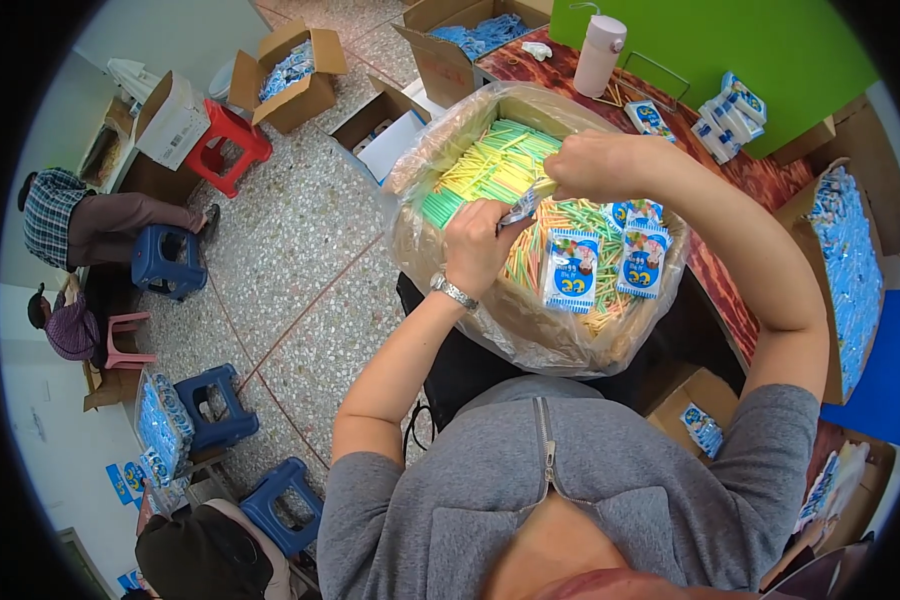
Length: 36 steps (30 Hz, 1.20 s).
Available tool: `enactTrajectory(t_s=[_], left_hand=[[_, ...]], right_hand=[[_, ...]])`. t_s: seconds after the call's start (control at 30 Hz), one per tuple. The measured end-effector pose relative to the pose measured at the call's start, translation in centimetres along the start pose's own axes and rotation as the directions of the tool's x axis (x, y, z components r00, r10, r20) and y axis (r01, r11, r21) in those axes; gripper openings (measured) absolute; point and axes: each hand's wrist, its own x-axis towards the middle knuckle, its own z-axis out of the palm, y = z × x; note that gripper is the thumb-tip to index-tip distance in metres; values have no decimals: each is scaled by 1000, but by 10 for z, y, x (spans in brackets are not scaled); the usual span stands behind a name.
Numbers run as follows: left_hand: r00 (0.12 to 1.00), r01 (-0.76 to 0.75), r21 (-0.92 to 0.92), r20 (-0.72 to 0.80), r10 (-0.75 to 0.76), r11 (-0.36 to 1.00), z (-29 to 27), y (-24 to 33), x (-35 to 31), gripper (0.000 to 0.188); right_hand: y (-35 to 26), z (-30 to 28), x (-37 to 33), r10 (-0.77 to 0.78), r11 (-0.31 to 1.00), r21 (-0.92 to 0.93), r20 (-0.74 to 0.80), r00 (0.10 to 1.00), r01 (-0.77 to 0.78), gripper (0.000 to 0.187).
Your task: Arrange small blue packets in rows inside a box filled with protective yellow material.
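A cardboard box lined with a clear plastic bag [530,335] stands in front of me, full of thin sticks [505,160] in yellow, green and pink. My left hand [477,243], with a metal watch at the wrist, is closed on a small blue-and-white packet [519,208] above the sticks. At the packet's upper end is my right hand [592,166], its fingers pinched on what look like yellow sticks; the fingertips are partly hidden. Full blue-and-white packets [572,270] lie on the sticks at the near right, one beside another packet [644,259].
A red marbled table [705,245] bears a pale bottle [600,57] and stacked packets [730,118]. Boxes of packets stand at right [845,275] and far left [288,72]. Blue stools [210,405] and a red stool [228,147] are on the floor. Other people sit at left [55,220].
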Motion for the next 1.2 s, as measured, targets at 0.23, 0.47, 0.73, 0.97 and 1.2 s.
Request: enactTrajectory(t_s=[0.23, 0.47, 0.73, 0.97, 1.2], left_hand=[[981, -192, 38, -33, 193, 981, 3, 3, 5, 25], [988, -134, -81, 71, 140, 988, 10, 14, 9, 26], [972, 13, -300, 229, 59, 954, 27, 14, 2, 44], [838, -8, 152, 540, -76, 988, 32, 21, -20, 73], [844, -25, 196, 530, -84, 980, 35, 21, -19, 75]], right_hand=[[-16, 1, 3, 68, 990, -127, 1, 998, -67, 24], [6, 26, -19, -175, 983, -135, -484, 858, 124, 34], [41, 69, -67, 22, 966, 258, -143, 990, 16, 26], [50, 142, -72, 219, 974, 93, -126, 967, -209, 32], [50, 147, -53, 299, 953, 135, -278, 913, -271, 45]])
